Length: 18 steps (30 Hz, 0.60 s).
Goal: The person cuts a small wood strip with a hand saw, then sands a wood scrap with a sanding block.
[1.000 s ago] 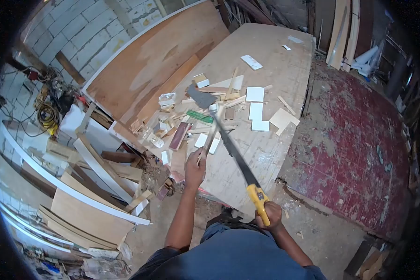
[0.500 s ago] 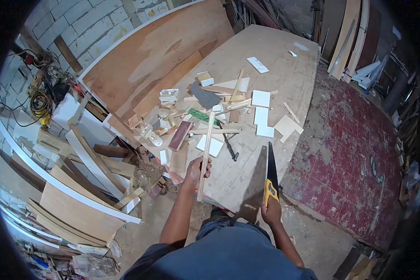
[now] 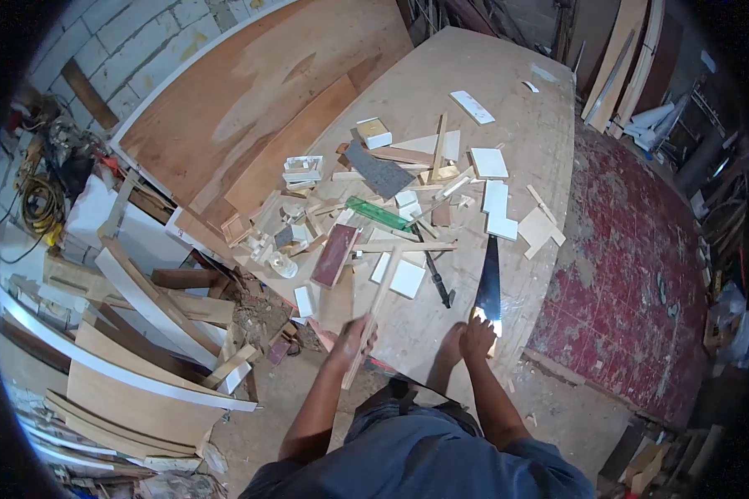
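My left hand (image 3: 354,341) is closed round a thin wooden strip (image 3: 384,293), which slants up over the table's near edge, slightly blurred. My right hand (image 3: 476,338) is on the yellow handle of a handsaw (image 3: 488,283), its fingers over the grip. The dark blade points away from me, low over the tabletop, its tip near a white square piece (image 3: 502,226). Glare hides part of the handle. Between my hands lie another white piece (image 3: 408,279) and a black tool with a thin shaft (image 3: 441,287).
On the worktable (image 3: 524,100) lie wood offcuts, a maroon block (image 3: 335,255), a green strip (image 3: 379,213) and a grey sheet (image 3: 377,169). A large wooden panel (image 3: 250,108) stands along the left side. Boards (image 3: 141,291) crowd the left floor; a red dusty surface (image 3: 624,266) is at right.
My right hand has moved forward with the handsaw, bringing its blade down close to the tabletop. My left hand has shifted slightly left and nearer with the strip. The view has shifted too.
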Available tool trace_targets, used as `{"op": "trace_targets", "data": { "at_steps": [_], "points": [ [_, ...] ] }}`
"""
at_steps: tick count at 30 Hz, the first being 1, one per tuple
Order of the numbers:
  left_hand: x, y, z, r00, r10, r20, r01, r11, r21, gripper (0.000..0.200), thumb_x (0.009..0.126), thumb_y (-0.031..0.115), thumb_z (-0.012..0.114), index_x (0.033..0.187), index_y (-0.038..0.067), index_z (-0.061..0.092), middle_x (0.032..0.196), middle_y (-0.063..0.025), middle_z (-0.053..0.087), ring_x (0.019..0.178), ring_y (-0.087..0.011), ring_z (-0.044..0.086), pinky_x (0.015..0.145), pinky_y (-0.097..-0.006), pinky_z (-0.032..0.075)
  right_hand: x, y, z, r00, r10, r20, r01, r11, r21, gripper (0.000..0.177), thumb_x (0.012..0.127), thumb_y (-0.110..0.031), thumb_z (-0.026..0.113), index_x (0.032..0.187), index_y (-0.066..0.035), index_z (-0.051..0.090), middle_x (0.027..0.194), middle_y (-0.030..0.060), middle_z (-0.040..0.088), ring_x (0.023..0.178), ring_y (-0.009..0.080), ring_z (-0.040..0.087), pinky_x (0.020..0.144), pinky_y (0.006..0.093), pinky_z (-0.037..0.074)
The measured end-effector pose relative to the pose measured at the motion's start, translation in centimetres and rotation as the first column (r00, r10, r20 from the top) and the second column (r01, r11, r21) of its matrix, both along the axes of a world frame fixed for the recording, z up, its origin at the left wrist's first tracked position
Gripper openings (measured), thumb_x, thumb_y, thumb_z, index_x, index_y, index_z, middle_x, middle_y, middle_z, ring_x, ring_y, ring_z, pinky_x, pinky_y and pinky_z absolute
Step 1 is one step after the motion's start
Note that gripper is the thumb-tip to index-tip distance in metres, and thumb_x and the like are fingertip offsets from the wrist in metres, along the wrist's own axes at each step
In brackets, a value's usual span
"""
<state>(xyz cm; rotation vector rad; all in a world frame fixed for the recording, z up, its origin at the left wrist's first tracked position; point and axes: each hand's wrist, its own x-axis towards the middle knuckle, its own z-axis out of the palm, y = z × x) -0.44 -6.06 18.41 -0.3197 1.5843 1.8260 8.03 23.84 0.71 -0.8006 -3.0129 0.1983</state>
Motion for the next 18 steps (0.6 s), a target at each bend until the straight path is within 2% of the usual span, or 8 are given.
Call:
{"op": "trace_targets", "data": {
  "at_steps": [1,3,5,9,10,14,17,18],
  "points": [
    [0.4,-1.0,-1.1,0.998,-0.058,0.009,0.059,0.993,-0.104,0.042,0.098,0.046,0.046,0.085,0.008,0.057,0.064,-0.0013,0.052,0.049,-0.0096,0.047,0.043,-0.0236,0.036,-1.4,-0.5,0.2,0.988,-0.07,-0.134,0.079,0.995,0.061,0.029,0.082,-0.02,0.059,0.103,0.0,0.06,0.096,0.0202,0.061,0.1,0.0365,0.059,0.079,0.0516,0.049],
    [1.0,-2.4,-3.1,0.997,-0.075,0.027,0.078,0.99,-0.118,0.041,0.099,0.044,0.047,0.084,0.007,0.057,0.065,-0.0017,0.053,0.05,-0.0099,0.047,0.043,-0.0242,0.037,-5.0,-0.6,0.3,0.999,0.038,-0.003,-0.039,0.993,-0.113,0.03,0.084,-0.021,0.057,0.106,-0.001,0.058,0.1,0.0212,0.059,0.102,0.0367,0.06,0.076,0.0502,0.052],
    [1.3,-3.4,-5.1,0.996,-0.085,0.033,0.088,0.988,-0.125,0.04,0.099,0.042,0.047,0.084,0.007,0.058,0.065,-0.0021,0.054,0.05,-0.0101,0.048,0.044,-0.0249,0.037,-8.5,-1.2,-0.3,0.997,0.073,0.021,-0.071,0.992,-0.1,0.031,0.086,-0.02,0.056,0.111,-0.003,0.053,0.1,0.0213,0.059,0.096,0.0375,0.061,0.072,0.0486,0.054],
    [0.8,-4.3,-6.0,0.986,-0.167,-0.007,0.164,0.975,-0.152,0.037,0.1,0.039,0.05,0.089,0.005,0.06,0.064,-0.001,0.053,0.052,-0.01,0.049,0.046,-0.0254,0.038,-12.0,-3.6,-0.8,0.981,0.147,-0.124,-0.159,0.983,-0.091,0.031,0.087,-0.014,0.052,0.117,-0.004,0.047,0.095,0.0197,0.061,0.088,0.0382,0.064,0.076,0.0482,0.055],
    [0.5,-4.4,-6.3,0.968,-0.242,-0.065,0.228,0.958,-0.173,0.036,0.1,0.038,0.051,0.088,0.004,0.06,0.065,-0.0003,0.053,0.053,-0.0092,0.05,0.047,-0.0251,0.039,-12.3,-3.9,-1.1,0.991,0.129,-0.037,-0.133,0.981,-0.138,0.031,0.088,-0.015,0.053,0.116,-0.003,0.047,0.097,0.0205,0.062,0.091,0.0385,0.064,0.077,0.0483,0.055],
    [-0.4,-3.7,-6.2,0.912,-0.388,-0.133,0.363,0.915,-0.175,0.034,0.1,0.035,0.052,0.088,0.005,0.06,0.069,0.0012,0.054,0.055,-0.0071,0.049,0.05,-0.0241,0.04,-11.4,-4.4,-0.9,0.975,0.115,0.188,-0.07,0.971,-0.23,0.029,0.09,-0.017,0.054,0.115,-0.003,0.053,0.107,0.0194,0.064,0.098,0.0339,0.065,0.076,0.0471,0.055],
    [0.0,-2.1,-6.1,0.899,-0.423,-0.112,0.406,0.902,-0.146,0.031,0.1,0.034,0.052,0.092,0.005,0.06,0.074,0.001,0.055,0.059,-0.0069,0.05,0.054,-0.0237,0.041,-7.5,-4.3,-0.7,0.981,0.046,0.19,0.017,0.948,-0.318,0.03,0.086,-0.017,0.057,0.111,-0.001,0.054,0.104,0.0205,0.064,0.095,0.0366,0.065,0.079,0.0472,0.054],
    [0.2,-1.4,-6.9,0.918,-0.376,-0.129,0.358,0.922,-0.147,0.029,0.1,0.033,0.052,0.093,0.006,0.059,0.075,0.0006,0.055,0.06,-0.0074,0.051,0.055,-0.0236,0.042,-5.7,-4.1,-0.8,0.995,-0.046,0.084,0.076,0.913,-0.401,0.032,0.083,-0.018,0.059,0.108,0.001,0.053,0.098,0.0235,0.064,0.09,0.0414,0.064,0.08,0.0475,0.053]
  ]
}}
